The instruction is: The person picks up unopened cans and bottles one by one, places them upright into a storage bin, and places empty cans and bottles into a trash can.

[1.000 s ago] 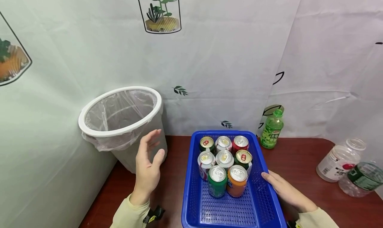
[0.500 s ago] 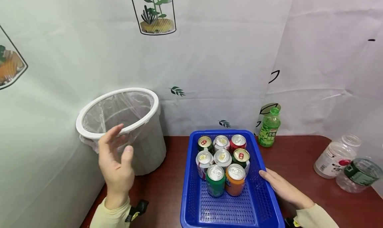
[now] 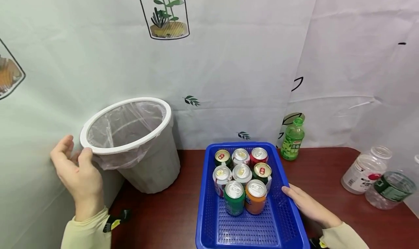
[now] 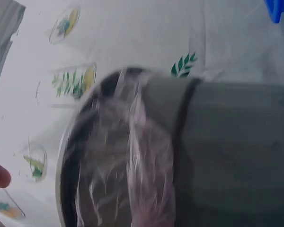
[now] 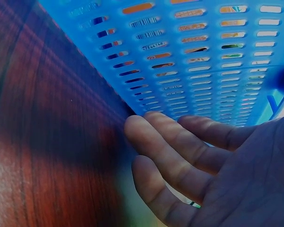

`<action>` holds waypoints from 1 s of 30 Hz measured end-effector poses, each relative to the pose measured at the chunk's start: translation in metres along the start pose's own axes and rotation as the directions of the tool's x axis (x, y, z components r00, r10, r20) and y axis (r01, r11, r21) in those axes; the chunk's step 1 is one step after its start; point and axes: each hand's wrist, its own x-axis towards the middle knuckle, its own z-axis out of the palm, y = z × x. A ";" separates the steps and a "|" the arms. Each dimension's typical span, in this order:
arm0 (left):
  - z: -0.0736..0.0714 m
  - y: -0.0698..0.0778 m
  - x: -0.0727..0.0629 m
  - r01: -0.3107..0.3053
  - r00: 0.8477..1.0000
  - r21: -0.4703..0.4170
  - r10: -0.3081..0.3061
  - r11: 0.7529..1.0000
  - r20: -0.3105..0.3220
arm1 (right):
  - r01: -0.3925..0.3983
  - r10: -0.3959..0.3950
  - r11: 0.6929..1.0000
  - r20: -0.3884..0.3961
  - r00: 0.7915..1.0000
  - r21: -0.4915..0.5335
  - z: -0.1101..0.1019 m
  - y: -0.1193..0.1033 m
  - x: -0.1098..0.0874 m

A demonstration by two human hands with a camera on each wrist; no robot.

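My left hand (image 3: 82, 180) is held up at the near left side of a grey trash bin (image 3: 154, 165) with a white rim and clear plastic liner (image 3: 127, 125). Its fingers are loosely bent with nothing between them, the thumb close to the rim; only a fingertip (image 4: 0, 175) shows in the left wrist view. My right hand (image 3: 311, 205) rests against the right side of a blue plastic basket (image 3: 248, 238), thumb over the rim. In the right wrist view, its relaxed fingers (image 5: 175, 165) lie along the slotted outer wall. Several drink cans stand in the basket, including an orange can (image 3: 256, 201) and a green can (image 3: 234, 203).
A green plastic bottle (image 3: 292, 141) stands behind the basket's right corner. At the right are a clear bottle with a white label (image 3: 363, 172) and a bottle with a green label (image 3: 392, 187). White printed cloth (image 3: 229, 78) hangs behind the dark red table (image 3: 154, 220).
My left hand has moved left from in front of the bin to its left side. The right hand remains at the basket, and the cans have not moved.
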 end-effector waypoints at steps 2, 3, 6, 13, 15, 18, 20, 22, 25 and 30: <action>-0.003 -0.002 0.008 0.098 0.995 -0.014 -0.098 0.995 0.019 | -0.006 0.006 1.000 -0.003 1.000 0.001 0.001 0.001 -0.001; -0.004 -0.004 0.012 0.137 0.990 -0.024 -0.136 0.990 0.036 | -0.010 0.010 1.000 -0.006 1.000 0.002 0.001 0.001 -0.002; -0.006 -0.010 0.020 0.235 0.969 -0.057 -0.229 0.970 0.098 | -0.011 0.011 1.000 -0.013 1.000 0.004 0.001 0.003 -0.003; -0.005 -0.019 0.037 0.401 0.907 -0.125 -0.374 0.907 0.194 | -0.019 0.019 1.000 -0.018 1.000 0.010 0.002 0.004 -0.003; -0.006 -0.021 0.042 0.452 0.881 -0.144 -0.415 0.880 0.228 | -0.024 0.025 1.000 -0.019 1.000 0.011 0.002 0.004 -0.002; -0.005 -0.026 0.048 0.502 0.853 -0.195 -0.445 0.842 0.273 | -0.020 0.020 1.000 -0.015 1.000 0.006 0.001 0.004 -0.002; -0.005 -0.030 0.050 0.525 0.841 -0.248 -0.453 0.814 0.295 | -0.014 0.014 1.000 -0.011 1.000 0.001 0.001 0.003 -0.001; -0.005 -0.036 0.052 0.538 0.835 -0.319 -0.442 0.780 0.327 | -0.010 0.010 1.000 -0.006 1.000 -0.003 0.001 0.003 0.000; -0.006 -0.044 0.054 0.569 0.814 -0.379 -0.436 0.730 0.383 | -0.014 0.014 1.000 -0.006 1.000 -0.008 0.001 0.002 0.001; -0.004 -0.049 0.055 0.596 0.799 -0.364 -0.479 0.716 0.364 | -0.018 0.018 1.000 -0.008 1.000 -0.013 0.001 0.001 0.002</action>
